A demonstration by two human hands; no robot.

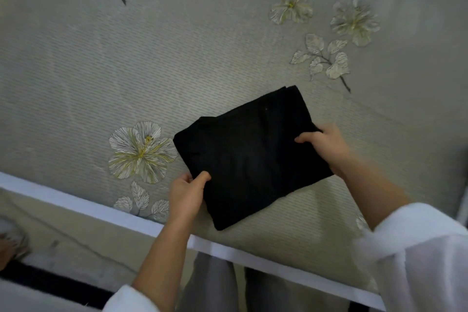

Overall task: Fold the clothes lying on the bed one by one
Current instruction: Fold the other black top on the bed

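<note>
Near the bed's [177, 58] front edge, the folded black garment [250, 159] sits slantwise, its long axis running between my left hand [187, 195], pinching the near-left end, and my right hand [324, 147], fingers curled over the far-right end.

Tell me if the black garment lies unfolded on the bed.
No, the black garment is folded into a compact, layered rectangle.

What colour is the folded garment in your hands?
Plain black folded garment, no visible pattern; seen in the head view.
</note>
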